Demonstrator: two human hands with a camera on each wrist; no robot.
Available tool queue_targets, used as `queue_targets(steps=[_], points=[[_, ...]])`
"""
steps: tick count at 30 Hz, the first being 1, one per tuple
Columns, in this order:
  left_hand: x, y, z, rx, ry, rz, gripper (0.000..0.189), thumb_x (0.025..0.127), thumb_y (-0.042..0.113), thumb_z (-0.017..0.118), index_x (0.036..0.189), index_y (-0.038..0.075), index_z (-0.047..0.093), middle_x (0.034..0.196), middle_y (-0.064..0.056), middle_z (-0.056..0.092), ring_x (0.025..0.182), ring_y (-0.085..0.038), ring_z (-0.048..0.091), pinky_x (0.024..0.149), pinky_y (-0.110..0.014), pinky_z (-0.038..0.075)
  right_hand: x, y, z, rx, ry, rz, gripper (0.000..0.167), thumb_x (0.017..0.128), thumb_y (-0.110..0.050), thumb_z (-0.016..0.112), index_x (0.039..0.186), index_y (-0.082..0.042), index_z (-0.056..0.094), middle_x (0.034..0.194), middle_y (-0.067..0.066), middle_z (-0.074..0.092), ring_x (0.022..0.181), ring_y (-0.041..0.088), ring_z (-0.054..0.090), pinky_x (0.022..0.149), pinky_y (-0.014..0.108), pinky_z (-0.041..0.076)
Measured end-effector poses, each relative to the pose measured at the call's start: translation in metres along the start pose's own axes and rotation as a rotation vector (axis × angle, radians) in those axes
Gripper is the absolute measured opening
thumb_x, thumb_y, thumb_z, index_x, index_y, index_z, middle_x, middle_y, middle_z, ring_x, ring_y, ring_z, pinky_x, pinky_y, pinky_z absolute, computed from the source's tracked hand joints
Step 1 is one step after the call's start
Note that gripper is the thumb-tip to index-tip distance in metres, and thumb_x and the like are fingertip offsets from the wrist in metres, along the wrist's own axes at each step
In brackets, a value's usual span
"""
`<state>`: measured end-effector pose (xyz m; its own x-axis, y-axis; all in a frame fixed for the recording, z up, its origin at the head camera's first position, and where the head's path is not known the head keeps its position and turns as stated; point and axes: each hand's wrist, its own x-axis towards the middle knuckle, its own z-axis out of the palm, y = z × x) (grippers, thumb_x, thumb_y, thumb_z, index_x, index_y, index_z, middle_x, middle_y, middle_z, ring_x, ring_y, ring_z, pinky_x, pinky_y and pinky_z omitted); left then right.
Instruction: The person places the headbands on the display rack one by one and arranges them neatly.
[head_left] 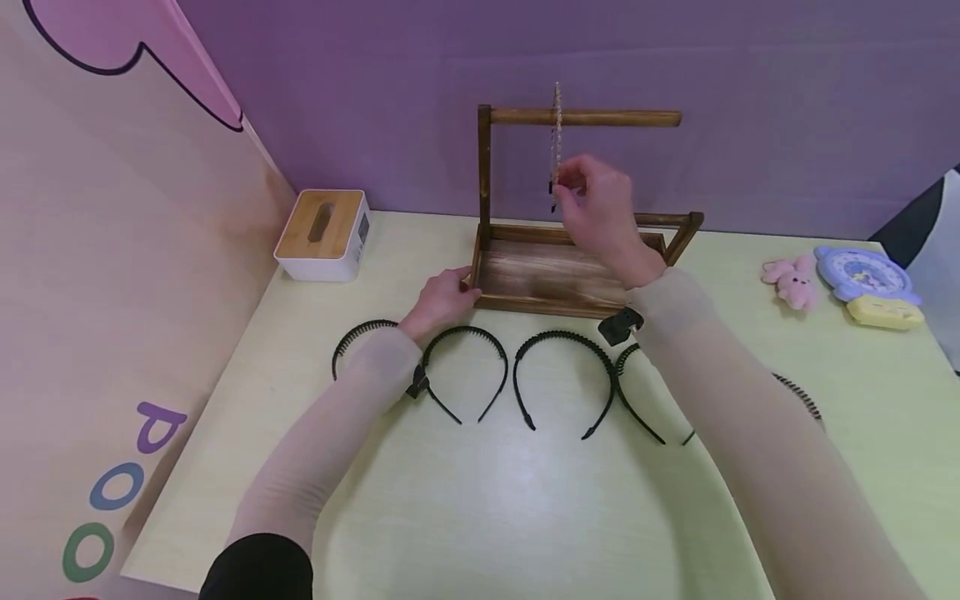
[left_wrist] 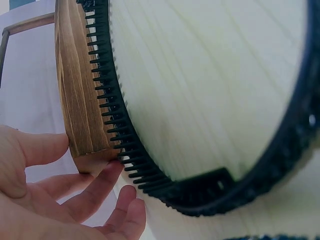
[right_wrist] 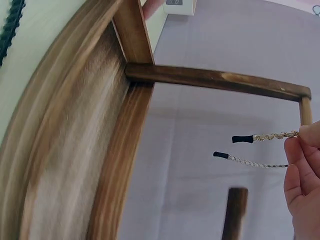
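Observation:
My right hand [head_left: 602, 204] pinches a beaded headband [head_left: 557, 142], also seen in the right wrist view with its black-tipped braided ends [right_wrist: 270, 137]. The band stands upright across the top bar [head_left: 615, 118] of a brown wooden rack, its arch rising above the bar. At the rack's left front corner, my left hand [head_left: 441, 300] holds the end of the wooden tray base [head_left: 525, 306]. In the left wrist view, thumb and fingers of the left hand [left_wrist: 95, 200] touch that corner [left_wrist: 85, 145]. A black toothed headband [left_wrist: 120, 125] fills the foreground there.
Several black headbands [head_left: 562, 335] lie in a row on the pale table [head_left: 487, 500] before the rack, partly hidden by my sleeves. A wood-topped tissue box [head_left: 322, 237] stands back left. To the right are a pink plush toy [head_left: 795, 283] and a blue clock-like item [head_left: 866, 273].

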<state>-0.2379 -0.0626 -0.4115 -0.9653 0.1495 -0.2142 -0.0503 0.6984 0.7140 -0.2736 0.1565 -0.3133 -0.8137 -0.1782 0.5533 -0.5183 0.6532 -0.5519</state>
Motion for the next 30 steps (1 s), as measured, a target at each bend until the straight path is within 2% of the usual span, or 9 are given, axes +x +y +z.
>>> queue_targets(steps=[4,8,15,23,30], points=[[0.0,-0.001,0.001,-0.003,-0.003,0.002,0.054,0.098,0.023,0.056,0.147,0.01,0.038,0.117,-0.01,0.061,0.1,-0.02,0.056,0.087,-0.034,0.044,-0.001,-0.002,0.01,0.031,-0.007,-0.032,0.012,0.092,-0.004,0.061,0.1,0.004,0.063,0.091,0.014,0.066,0.083,0.022,0.061,0.078,0.039,0.048],[0.001,-0.002,0.001,-0.003,-0.01,-0.005,0.055,0.097,0.023,0.056,0.147,0.011,0.037,0.118,-0.009,0.061,0.101,-0.02,0.056,0.089,-0.035,0.044,0.0,-0.006,0.018,0.044,-0.016,-0.041,0.012,0.092,-0.005,0.061,0.1,0.004,0.064,0.092,0.013,0.067,0.082,0.021,0.062,0.077,0.035,0.049],[0.001,-0.003,0.0,0.012,-0.022,-0.013,0.056,0.097,0.024,0.056,0.148,0.013,0.036,0.12,-0.009,0.06,0.106,-0.021,0.055,0.092,-0.036,0.042,0.003,-0.016,0.03,0.04,-0.064,0.01,0.014,0.092,-0.006,0.061,0.103,0.002,0.064,0.094,0.011,0.067,0.084,0.018,0.061,0.076,0.031,0.048],[0.002,-0.003,-0.001,-0.001,-0.021,-0.007,0.055,0.097,0.024,0.056,0.148,0.013,0.036,0.117,-0.009,0.061,0.099,-0.021,0.056,0.088,-0.035,0.044,0.007,-0.019,0.046,0.074,-0.078,0.041,0.013,0.092,-0.007,0.062,0.103,0.0,0.065,0.093,0.008,0.067,0.083,0.015,0.061,0.076,0.027,0.048],[0.001,-0.003,-0.001,-0.021,-0.009,-0.009,0.055,0.097,0.024,0.057,0.147,0.012,0.038,0.113,-0.008,0.062,0.097,-0.019,0.056,0.086,-0.034,0.045,0.006,-0.022,0.051,0.106,-0.101,0.074,0.014,0.093,-0.007,0.061,0.104,-0.001,0.065,0.092,0.007,0.066,0.083,0.014,0.06,0.076,0.026,0.048]])
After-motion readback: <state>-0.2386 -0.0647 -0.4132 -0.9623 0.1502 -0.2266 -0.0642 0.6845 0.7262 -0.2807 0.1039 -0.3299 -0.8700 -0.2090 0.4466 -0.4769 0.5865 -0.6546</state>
